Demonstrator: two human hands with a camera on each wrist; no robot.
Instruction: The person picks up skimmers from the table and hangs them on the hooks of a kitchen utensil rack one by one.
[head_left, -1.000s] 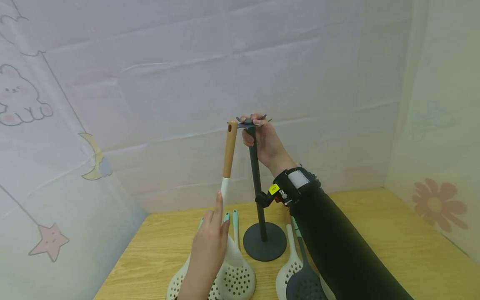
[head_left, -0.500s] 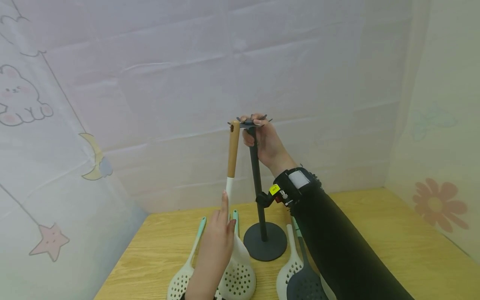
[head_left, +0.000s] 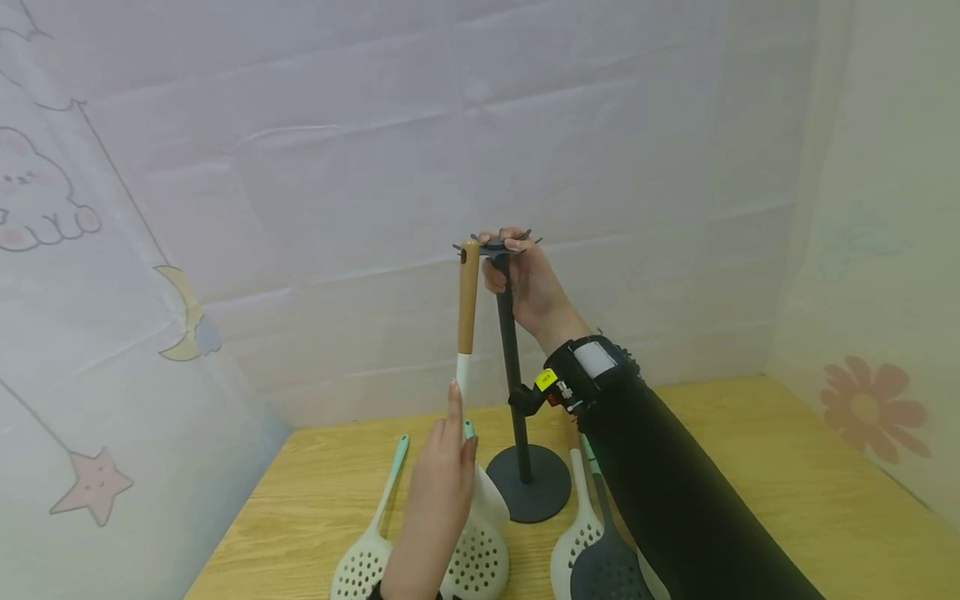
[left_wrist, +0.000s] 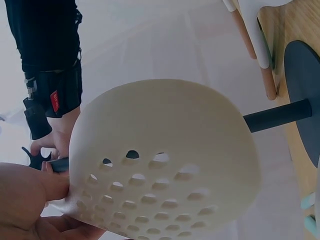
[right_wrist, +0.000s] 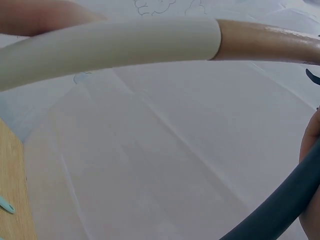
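Note:
A black utensil stand (head_left: 512,358) rises from a round base (head_left: 528,493) on the wooden table (head_left: 750,467). My right hand (head_left: 525,279) grips its hooked top (head_left: 495,244). My left hand (head_left: 442,492) holds a white slotted skimmer (head_left: 480,546) upright, index finger straight along the stem. The skimmer's wooden handle (head_left: 468,296) has its tip against a hook at the stand's top. The left wrist view is filled by the skimmer's bowl (left_wrist: 165,165), with the stand's pole (left_wrist: 277,115) behind. Across the right wrist view runs the skimmer's handle (right_wrist: 125,45).
On the table lie a white skimmer with a mint handle (head_left: 367,558) to the left, and another white skimmer (head_left: 573,546) and a dark slotted spatula (head_left: 611,571) to the right of the base. Pale fabric walls (head_left: 300,167) close in the back and sides.
My left hand has moved the skimmer rightwards and stood it straighter, bringing the handle tip to the stand's hook. My right hand has stayed on the stand's top.

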